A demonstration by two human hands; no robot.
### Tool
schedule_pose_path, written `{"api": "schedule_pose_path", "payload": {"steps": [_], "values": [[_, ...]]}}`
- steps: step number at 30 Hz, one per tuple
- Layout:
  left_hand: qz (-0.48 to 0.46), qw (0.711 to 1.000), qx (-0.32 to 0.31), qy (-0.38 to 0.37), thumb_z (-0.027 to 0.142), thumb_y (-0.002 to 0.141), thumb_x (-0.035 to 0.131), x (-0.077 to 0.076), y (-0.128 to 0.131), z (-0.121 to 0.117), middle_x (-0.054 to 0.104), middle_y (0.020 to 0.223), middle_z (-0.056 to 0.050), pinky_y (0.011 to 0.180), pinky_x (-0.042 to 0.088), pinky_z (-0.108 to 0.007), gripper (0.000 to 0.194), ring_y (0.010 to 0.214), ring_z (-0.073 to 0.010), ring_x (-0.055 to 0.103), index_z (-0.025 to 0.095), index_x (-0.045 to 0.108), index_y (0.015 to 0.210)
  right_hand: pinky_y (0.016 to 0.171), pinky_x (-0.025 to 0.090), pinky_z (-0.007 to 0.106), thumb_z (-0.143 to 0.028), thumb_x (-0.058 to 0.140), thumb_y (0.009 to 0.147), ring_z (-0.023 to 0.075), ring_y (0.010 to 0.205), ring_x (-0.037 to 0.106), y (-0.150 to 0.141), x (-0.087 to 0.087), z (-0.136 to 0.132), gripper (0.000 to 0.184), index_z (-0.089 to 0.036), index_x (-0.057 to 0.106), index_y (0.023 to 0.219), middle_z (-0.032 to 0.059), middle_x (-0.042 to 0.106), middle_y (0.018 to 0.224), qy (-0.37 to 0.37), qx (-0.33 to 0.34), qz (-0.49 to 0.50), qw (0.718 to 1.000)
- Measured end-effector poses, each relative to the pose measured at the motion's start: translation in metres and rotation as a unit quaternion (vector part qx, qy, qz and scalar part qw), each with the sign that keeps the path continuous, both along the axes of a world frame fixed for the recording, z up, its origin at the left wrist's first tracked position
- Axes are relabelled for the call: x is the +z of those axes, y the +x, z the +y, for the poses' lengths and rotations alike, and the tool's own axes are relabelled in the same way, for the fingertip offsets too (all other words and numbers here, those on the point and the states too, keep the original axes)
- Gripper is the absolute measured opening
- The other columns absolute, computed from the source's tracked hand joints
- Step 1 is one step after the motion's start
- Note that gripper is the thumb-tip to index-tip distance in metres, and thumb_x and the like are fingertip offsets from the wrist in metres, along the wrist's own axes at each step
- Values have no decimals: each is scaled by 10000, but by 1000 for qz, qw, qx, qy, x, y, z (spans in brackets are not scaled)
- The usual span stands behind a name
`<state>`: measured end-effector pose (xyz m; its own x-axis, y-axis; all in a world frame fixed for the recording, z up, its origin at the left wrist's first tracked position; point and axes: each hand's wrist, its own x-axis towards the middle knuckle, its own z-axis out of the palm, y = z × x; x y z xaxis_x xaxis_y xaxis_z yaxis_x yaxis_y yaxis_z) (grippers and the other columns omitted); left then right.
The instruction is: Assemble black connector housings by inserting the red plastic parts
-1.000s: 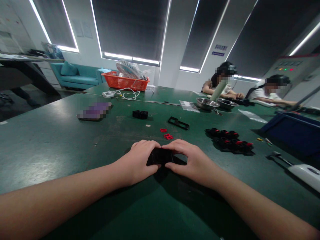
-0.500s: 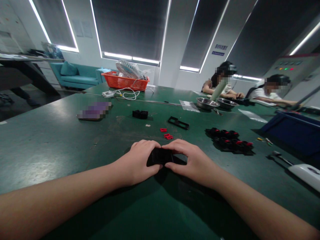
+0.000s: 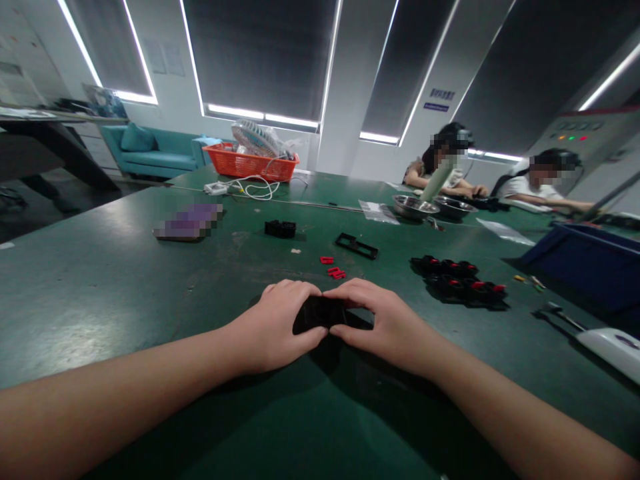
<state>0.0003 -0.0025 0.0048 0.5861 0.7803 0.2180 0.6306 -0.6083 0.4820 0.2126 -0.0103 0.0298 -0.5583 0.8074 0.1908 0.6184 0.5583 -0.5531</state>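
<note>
A dark black plastic part (image 3: 320, 313) is held low over the green table between my two hands; its finer shape is lost in shadow. My left hand (image 3: 280, 323) is closed round its left end, thumb in front and fingers behind. From the other side my right hand (image 3: 383, 320) pinches it, with a gap showing inside the curl of thumb and forefinger. Just beyond my fingers lie several small red clips (image 3: 336, 273). Farther back are a flat black frame (image 3: 357, 245) with two openings and a black block (image 3: 280, 229).
On the right, black assemblies with red pieces (image 3: 460, 283) stand in rows near a blue bin (image 3: 590, 267) and a white-handled tool (image 3: 613, 347). A phone (image 3: 189, 222) lies left. Behind are an orange basket (image 3: 250, 165), metal bowls (image 3: 415, 207) and two seated people.
Almost nothing differs. My left thumb has slid slightly to the right along the front of the black part, closer to my right thumb.
</note>
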Motion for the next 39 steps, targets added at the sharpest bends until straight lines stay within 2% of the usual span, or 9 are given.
{"api": "schedule_pose_path", "payload": {"steps": [21, 27, 39], "values": [[10, 1000, -6, -5, 340, 860, 584, 1, -1, -1, 661, 1164, -127, 978, 437, -493, 299, 1124, -315, 577, 179, 601, 1111, 947, 521, 411, -178, 727, 796, 224, 1056, 647, -1, 1, -1, 371, -214, 676, 1162, 85, 681, 1127, 4, -1, 1, 1000], [10, 1000, -6, -2, 330, 854, 602, 1, 0, 0, 664, 1137, -121, 967, 441, -488, 299, 1096, -313, 588, 174, 606, 1110, 944, 518, 395, -162, 728, 792, 220, 1060, 639, 0, 0, -1, 374, -177, 674, 1162, 94, 682, 1124, 4, 1, -3, 1000], [10, 1000, -6, -4, 329, 854, 600, 1, -1, -1, 665, 1123, -115, 971, 438, -489, 306, 1090, -309, 585, 178, 595, 1121, 941, 517, 389, -181, 725, 798, 218, 1053, 643, 0, -1, 0, 363, -197, 670, 1156, 85, 682, 1123, 8, 5, 0, 1000]]}}
